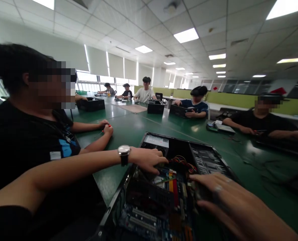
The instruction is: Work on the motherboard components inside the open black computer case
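Note:
An open black computer case (131, 174) lies in front of me, its inside facing up. In it are a motherboard (136, 214), red and yellow memory slots (175, 192), a silver power supply (154, 141) and a bundle of coloured cables (182, 162). My left hand (149, 160), with a watch on the wrist, reaches in below the power supply; its fingers curl round something I cannot make out. My right hand (216, 187), slightly blurred, is at the right side of the motherboard near the cables, thumb and forefinger apart. Nothing is clearly seen between them.
A person in black (30, 127) sits close on my left, holding a small red-handled tool. Across the green table (128, 124), several people sit with other black cases (156, 107). A person at right (261, 117) works beside loose cables and a stack of parts (220, 127).

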The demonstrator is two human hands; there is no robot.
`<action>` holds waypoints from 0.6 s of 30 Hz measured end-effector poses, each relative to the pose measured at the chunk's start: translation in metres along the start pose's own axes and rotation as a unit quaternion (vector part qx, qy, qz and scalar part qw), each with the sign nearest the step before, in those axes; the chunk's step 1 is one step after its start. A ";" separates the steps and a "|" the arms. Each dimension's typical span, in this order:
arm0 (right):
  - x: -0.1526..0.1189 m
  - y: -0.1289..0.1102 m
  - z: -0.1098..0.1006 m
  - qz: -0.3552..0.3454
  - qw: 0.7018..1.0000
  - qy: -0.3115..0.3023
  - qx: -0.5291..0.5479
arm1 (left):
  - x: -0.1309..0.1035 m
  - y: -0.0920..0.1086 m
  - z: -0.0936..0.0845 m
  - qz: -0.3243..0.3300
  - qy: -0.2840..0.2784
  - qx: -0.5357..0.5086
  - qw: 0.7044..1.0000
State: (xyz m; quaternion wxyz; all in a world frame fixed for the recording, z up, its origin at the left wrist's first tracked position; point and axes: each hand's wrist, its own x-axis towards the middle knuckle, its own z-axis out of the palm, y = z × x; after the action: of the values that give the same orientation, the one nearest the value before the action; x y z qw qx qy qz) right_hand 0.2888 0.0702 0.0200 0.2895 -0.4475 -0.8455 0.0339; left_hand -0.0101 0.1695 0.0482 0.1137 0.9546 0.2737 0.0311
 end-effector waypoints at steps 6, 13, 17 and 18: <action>0.099 -0.026 0.051 -0.022 0.940 -0.288 -0.181 | 0.043 -0.054 0.029 -0.061 -0.195 0.070 0.976; 0.126 -0.008 0.112 -0.051 0.910 -0.376 -0.169 | 0.021 -0.057 0.040 -0.055 -0.156 0.124 0.978; 0.131 -0.005 0.119 -0.066 0.900 -0.401 -0.154 | 0.018 -0.059 0.036 -0.062 -0.134 0.175 0.973; 0.131 -0.004 0.119 -0.065 0.900 -0.403 -0.153 | 0.018 -0.059 0.034 -0.069 -0.129 0.175 0.974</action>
State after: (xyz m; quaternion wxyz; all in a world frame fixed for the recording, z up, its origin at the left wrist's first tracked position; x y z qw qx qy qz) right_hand 0.1678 0.1940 -0.0169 -0.1467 -0.3782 -0.9119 0.0624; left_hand -0.0211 0.2208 0.0009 -0.0187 0.9345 0.3229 -0.1483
